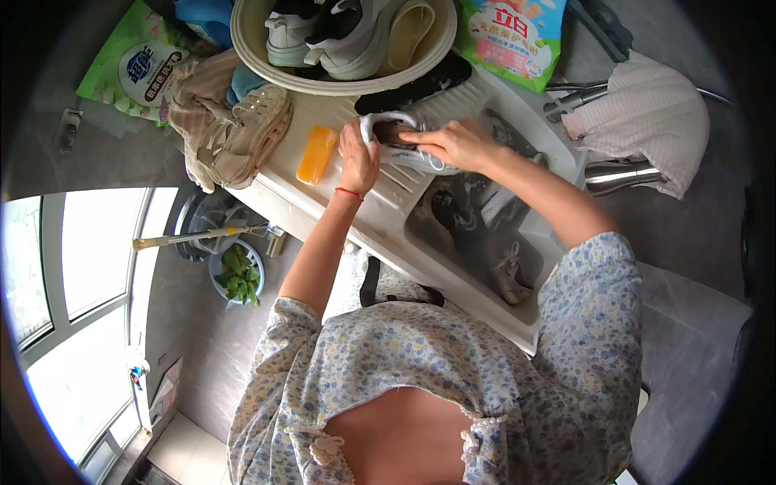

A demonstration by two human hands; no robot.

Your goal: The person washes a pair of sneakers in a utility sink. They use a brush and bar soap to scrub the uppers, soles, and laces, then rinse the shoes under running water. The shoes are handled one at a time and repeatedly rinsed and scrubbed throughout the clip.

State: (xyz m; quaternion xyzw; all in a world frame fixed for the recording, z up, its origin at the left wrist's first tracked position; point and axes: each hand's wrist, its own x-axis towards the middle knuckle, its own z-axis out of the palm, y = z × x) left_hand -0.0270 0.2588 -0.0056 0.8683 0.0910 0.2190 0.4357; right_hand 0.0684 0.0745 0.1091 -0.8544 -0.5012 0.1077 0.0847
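Note:
A white lace-up shoe (412,159) lies on the ribbed washboard part of a white laundry sink (394,209), its opening turned towards me. My left hand (359,156) grips the shoe's collar at the left end. Across its laces reaches my right hand (458,145), slightly blurred, with the fingers pointing into the opening. Something brown shows inside there; whether it is the insole or a thing under my fingers is unclear. An orange bar of soap (316,155) rests left of my left hand. In the basin's dark water sit several shoes, among them a pale laced one (510,274).
A cream basin (339,88) holding shoes stands behind, beside a black insole (418,88). Beige shoes (245,142) lie on cloths at left. Detergent bags (142,66) flank the basin. A striped cloth (645,115) drapes the faucet (576,102). A plant pot (262,267) is below left.

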